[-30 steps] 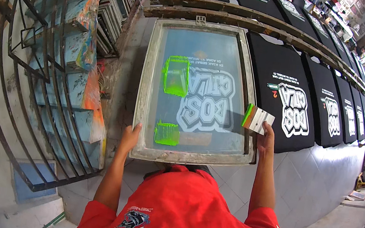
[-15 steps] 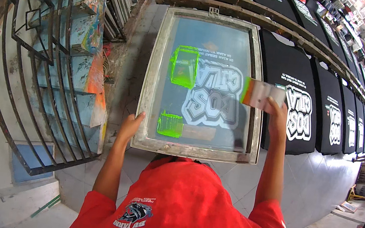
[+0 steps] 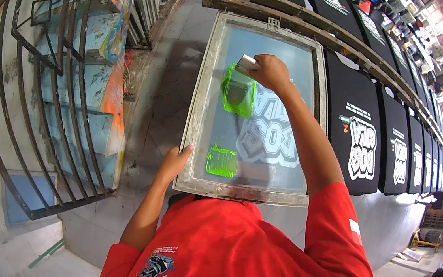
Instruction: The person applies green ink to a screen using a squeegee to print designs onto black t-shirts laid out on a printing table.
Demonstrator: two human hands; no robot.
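A wooden-framed printing screen [image 3: 199, 101] lies before me, its bluish mesh letting pale block lettering show through. My left hand [image 3: 175, 163] is closed on the frame's left side near the lower corner, thumb on top. In my right hand [image 3: 271, 72] is a squeegee [image 3: 247, 63], over the upper left of the mesh. Its lower edge sits at the top of a bright green ink patch [image 3: 239, 95]; whether it presses on the mesh cannot be told. A smaller green ink patch [image 3: 222, 162] lies lower down. My fingers hide part of the squeegee.
Black T-shirts [image 3: 350, 123] with white lettering lie in a long row to the right. Wooden rails [image 3: 302, 21] run along the screen's far end. At left stand a dark metal grille [image 3: 57, 108], paint-stained blue shelves [image 3: 86, 84] and stacked frames [image 3: 148, 7].
My right hand has brought the squeegee from beyond the screen's right part leftward to the upper green patch. My left hand stays on the frame. The whole view has shifted slightly.
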